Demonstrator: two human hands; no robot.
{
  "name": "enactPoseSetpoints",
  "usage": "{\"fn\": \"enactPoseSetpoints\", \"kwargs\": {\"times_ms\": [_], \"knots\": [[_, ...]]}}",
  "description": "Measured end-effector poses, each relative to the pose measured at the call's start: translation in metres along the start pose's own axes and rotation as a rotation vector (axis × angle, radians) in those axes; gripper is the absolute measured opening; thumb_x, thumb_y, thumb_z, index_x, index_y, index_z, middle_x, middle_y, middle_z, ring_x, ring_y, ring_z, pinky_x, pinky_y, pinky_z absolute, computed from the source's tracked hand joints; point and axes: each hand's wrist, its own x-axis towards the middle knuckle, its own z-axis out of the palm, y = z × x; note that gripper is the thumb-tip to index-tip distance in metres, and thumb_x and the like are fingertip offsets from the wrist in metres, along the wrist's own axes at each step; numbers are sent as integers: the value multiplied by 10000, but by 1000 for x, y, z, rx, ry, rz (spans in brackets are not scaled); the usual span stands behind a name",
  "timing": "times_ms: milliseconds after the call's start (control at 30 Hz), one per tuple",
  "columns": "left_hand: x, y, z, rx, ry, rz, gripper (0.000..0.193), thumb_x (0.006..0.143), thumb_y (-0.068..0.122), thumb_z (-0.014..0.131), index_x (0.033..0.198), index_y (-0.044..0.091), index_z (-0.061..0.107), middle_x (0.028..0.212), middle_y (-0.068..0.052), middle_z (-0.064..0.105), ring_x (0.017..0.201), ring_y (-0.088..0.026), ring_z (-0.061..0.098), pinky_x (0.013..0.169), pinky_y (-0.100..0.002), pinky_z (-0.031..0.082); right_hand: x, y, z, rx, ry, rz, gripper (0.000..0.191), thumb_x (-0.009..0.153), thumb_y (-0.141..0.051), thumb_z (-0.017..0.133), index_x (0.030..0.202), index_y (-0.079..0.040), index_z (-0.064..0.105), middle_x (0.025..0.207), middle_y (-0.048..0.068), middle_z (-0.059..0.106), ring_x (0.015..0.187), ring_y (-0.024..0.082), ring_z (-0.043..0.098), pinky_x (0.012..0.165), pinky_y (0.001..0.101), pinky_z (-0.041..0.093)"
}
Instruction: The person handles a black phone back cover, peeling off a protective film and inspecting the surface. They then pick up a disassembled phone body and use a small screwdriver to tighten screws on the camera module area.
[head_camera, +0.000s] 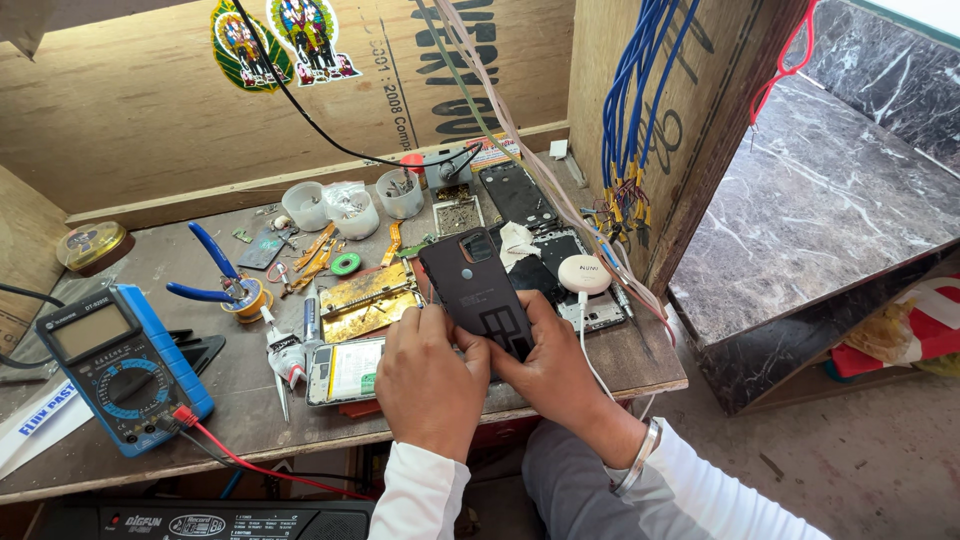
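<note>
The dark phone back cover (478, 292) stands tilted above the front edge of the desk (200, 400), its camera opening at the far end and its near end buried between the two hands. The left hand (432, 375) has its grip closed on the lower left edge, fingers curled over the rim; the right hand (545, 365) clasps the lower right corner, thumb pressed onto the cover's face.

To my eye the work here is prying or seating that shell, and it goes best with pressure kept even along the edge, not concentrated at one corner, since thin plastic like this would likely crack if twisted. Holding it low over the desk, as now, seems sensible.

Just left of the hands lies an opened phone body (345, 370) showing a pale battery. Beyond it sit gold-coloured shield plates (368, 298) and a green tape ring (346, 264). A round white puck on a cable (584, 274) rests just right of the cover, close enough to snag a wrist. Further left are blue-handled pliers (215, 275) and a blue multimeter (125, 365) with a red lead. White cups (352, 208) line the back.
</note>
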Motion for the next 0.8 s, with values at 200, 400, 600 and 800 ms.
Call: {"fn": "enactPoseSetpoints", "kwargs": {"times_ms": [200, 400, 600, 800], "knots": [[-7, 4, -6, -67, -44, -14, 141, 795, 178, 687, 783, 57, 617, 836, -90, 637, 830, -314, 661, 680, -464, 527, 3, 1, -1, 18, 20, 11, 422, 842, -140, 798, 1171, -29, 558, 976, 96, 780, 906, 119, 749, 771, 295, 584], [-21, 12, -16, -146, -85, -7, 182, 769, 203, 695, 714, 60, 597, 738, -80, 620, 765, -308, 653, 656, -465, 506, 5, 2, -1, 89, 50, 121, 441, 842, -143, 790, 1190, -19, 550, 967, 103, 794, 885, 111, 752, 763, 294, 600], [-31, 12, -17, -176, -176, 29, 209, 779, 193, 678, 628, 67, 606, 685, -79, 635, 721, -313, 637, 665, -478, 465, 3, 4, -1, 111, 18, 52, 469, 848, -142, 788, 1218, -11, 532, 991, 99, 786, 896, 101, 739, 781, 291, 596], [-46, 0, -19, -105, -542, 406, 294, 900, 299, 715, 705, 86, 656, 762, -75, 662, 826, -297, 653, 749, -504, 451, 3, 5, -2, 101, 7, 59, 464, 856, -155, 787, 1215, -11, 531, 1002, 93, 781, 893, 102, 729, 783, 291, 597]]}}
